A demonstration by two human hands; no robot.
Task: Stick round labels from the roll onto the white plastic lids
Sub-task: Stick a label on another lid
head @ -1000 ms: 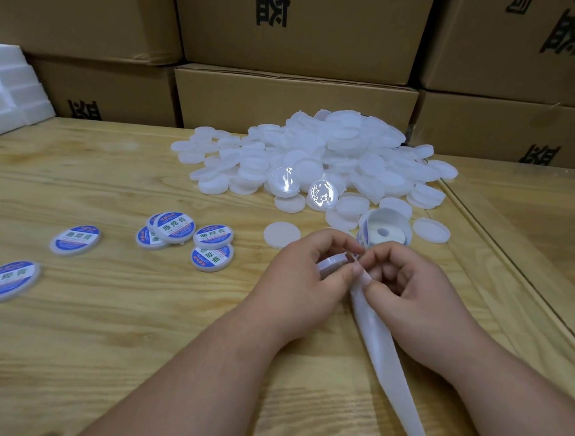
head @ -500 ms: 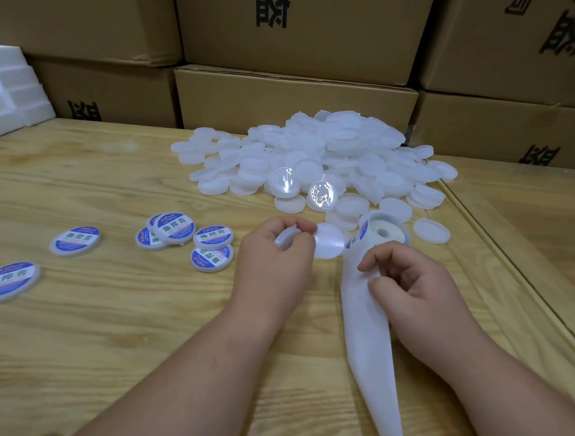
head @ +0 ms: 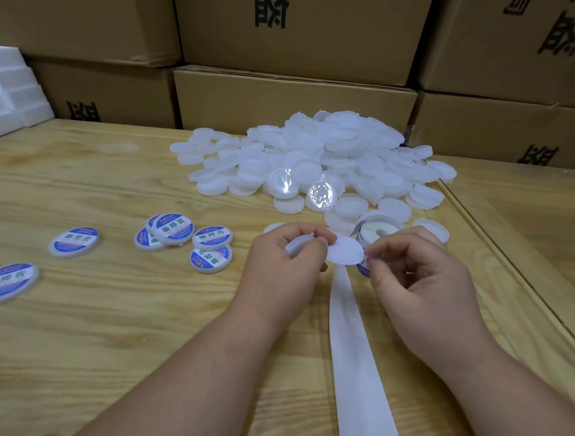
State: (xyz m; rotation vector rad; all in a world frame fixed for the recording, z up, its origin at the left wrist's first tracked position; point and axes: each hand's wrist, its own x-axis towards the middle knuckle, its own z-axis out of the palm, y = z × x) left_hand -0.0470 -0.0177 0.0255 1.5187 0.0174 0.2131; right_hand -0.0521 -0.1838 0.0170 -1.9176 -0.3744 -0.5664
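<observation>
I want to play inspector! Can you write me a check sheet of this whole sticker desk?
Surface: pale wooden table, bare grain.
Job's things: heap of white round plastic lids; six blue-labelled lids lying left; label roll; white backing strip trailing toward the camera.
Clutter: nothing seen.
Grips: left hand holds a white lid; right hand pinches a round white sticker by its edge.
Cables: nothing seen.
Surroundings: stacked brown cardboard boxes behind; white foam blocks far left.
</observation>
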